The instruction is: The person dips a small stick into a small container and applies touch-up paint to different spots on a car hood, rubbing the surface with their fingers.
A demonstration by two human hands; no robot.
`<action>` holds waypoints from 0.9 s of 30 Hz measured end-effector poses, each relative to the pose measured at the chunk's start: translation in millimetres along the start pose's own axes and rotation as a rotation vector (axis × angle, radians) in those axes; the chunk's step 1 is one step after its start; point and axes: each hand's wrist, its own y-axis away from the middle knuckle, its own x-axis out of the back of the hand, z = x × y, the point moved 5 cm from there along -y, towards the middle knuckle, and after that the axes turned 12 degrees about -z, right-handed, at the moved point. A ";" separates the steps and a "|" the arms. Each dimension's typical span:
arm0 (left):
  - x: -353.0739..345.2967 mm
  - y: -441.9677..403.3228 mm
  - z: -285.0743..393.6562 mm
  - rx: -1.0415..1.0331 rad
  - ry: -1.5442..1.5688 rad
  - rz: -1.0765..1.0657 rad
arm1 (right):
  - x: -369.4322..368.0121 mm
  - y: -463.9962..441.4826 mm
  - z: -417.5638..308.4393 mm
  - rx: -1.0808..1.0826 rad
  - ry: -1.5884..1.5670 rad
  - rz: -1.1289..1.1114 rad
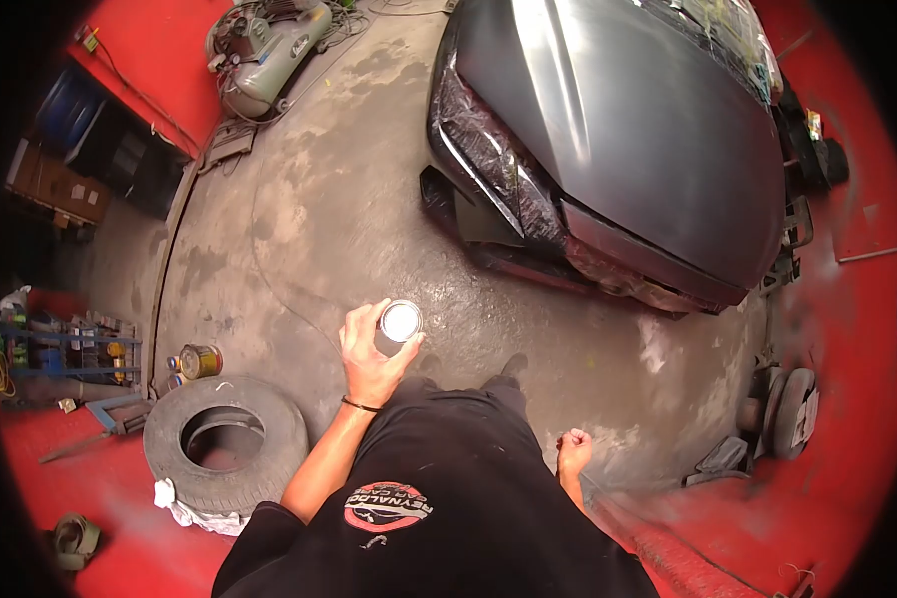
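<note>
The left grip (366,361) wraps a cylindrical, bright-topped can (402,321) at eleven o'clock from the black shirt (478,488), over mottled concrete floor (339,219); the right grip (573,451) curls closed at three.

From the left hand (367,349), held over the concrete floor (344,219), open room is left at 12 and 3 o'clock, but the way is blocked between 1 and 2 by the car (618,130), and well apart, just short of 12, by the air compressor (281,70). Passage is barred at 8 o'clock by a flat-lying tire (274,399), at 9 by a labelled tin (201,361) and at 5 by the person's torso (468,498). From the right hand (573,451), bare floor is offered at 12 o'clock, bounded by the car at 1 and upright tires (793,414) near 3.
</note>
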 end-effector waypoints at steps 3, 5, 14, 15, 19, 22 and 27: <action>3.7 8.4 -9.8 0.031 0.016 0.011 | -4.1 -3.8 -33.4 0.026 0.021 0.019; 4.5 12.8 -15.5 0.042 0.020 0.014 | -4.1 -2.9 -40.8 0.049 0.033 0.011; 3.7 18.9 -28.5 0.016 0.024 0.012 | 0.4 12.2 -34.3 0.026 0.090 0.040; 3.6 18.6 -29.7 0.019 0.025 0.010 | 0.5 15.0 -32.9 0.018 0.095 0.043; 7.7 15.1 -25.9 0.011 0.027 0.007 | -1.0 26.0 -29.1 0.007 0.107 0.054; 6.2 13.3 -28.3 0.024 0.042 -0.008 | -3.8 31.5 -26.4 0.009 0.090 0.064; 5.3 8.7 -30.3 0.008 0.038 -0.037 | -10.8 36.9 -22.8 -0.018 0.061 0.080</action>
